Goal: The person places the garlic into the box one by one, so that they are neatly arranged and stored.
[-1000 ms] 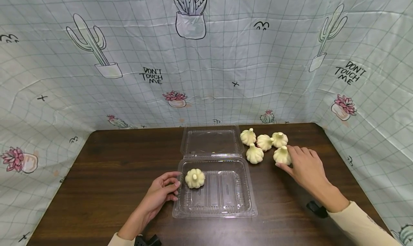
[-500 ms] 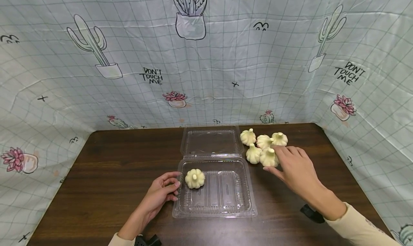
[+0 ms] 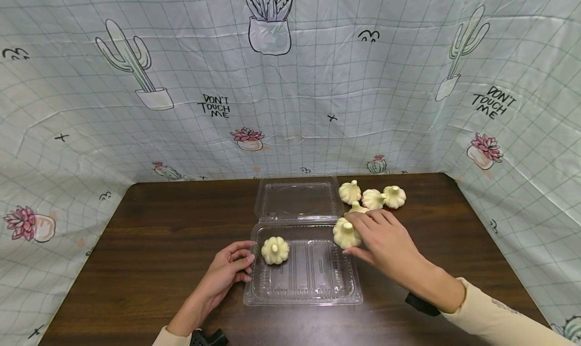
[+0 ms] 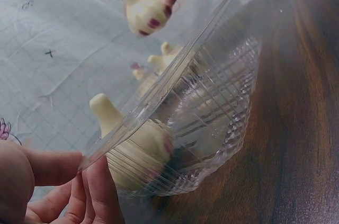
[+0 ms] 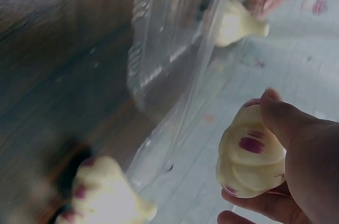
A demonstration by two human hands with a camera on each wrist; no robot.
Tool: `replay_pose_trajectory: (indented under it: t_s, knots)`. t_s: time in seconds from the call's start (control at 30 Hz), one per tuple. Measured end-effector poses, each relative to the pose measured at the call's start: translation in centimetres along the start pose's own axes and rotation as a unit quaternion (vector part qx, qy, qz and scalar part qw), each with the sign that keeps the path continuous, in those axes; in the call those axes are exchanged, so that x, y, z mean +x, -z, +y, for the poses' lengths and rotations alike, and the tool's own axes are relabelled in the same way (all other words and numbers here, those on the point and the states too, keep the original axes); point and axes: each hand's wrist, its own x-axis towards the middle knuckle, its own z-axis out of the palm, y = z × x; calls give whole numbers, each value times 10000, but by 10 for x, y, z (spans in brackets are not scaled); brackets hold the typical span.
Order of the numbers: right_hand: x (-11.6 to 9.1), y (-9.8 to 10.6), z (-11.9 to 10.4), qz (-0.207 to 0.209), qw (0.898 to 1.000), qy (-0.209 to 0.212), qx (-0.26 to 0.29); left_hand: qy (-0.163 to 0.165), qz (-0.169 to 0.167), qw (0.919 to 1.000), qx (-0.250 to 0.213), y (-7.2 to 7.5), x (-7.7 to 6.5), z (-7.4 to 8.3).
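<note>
My right hand [image 3: 390,245] grips a cream garlic bulb [image 3: 347,234] between thumb and fingers, held up over the right rim of a clear plastic clamshell box [image 3: 313,300]. Purple patches show on that bulb's underside in the right wrist view. At the box's left edge, my left hand [image 3: 225,268] pinches the rim [image 4: 87,161] between thumb and fingers. Inside the box, on the left, one garlic bulb [image 3: 275,250] stands with its stem up. Several other bulbs, among them a garlic bulb [image 3: 349,192], lie on the table behind my right hand, which partly covers the nearest.
The box's lid [image 3: 299,199] lies folded back behind the tray, close to the loose bulbs. A dark wooden table [image 3: 172,235] carries everything. Behind and at both sides hangs a white gridded cloth [image 3: 299,94] printed with cacti.
My right hand, holding the garlic bulb, has moved left and toward the front, from the right of the loose bulbs to the box's right rim. The left hand stays at the box.
</note>
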Motion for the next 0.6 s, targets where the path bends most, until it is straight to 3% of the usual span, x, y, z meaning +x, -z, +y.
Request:
replay_pose_trajectory:
  t_s: [0.6]
  knots:
    - [27, -18, -38, -841, 9893, 1185, -86, 20, -11, 10000, -10, 1, 0, 0]
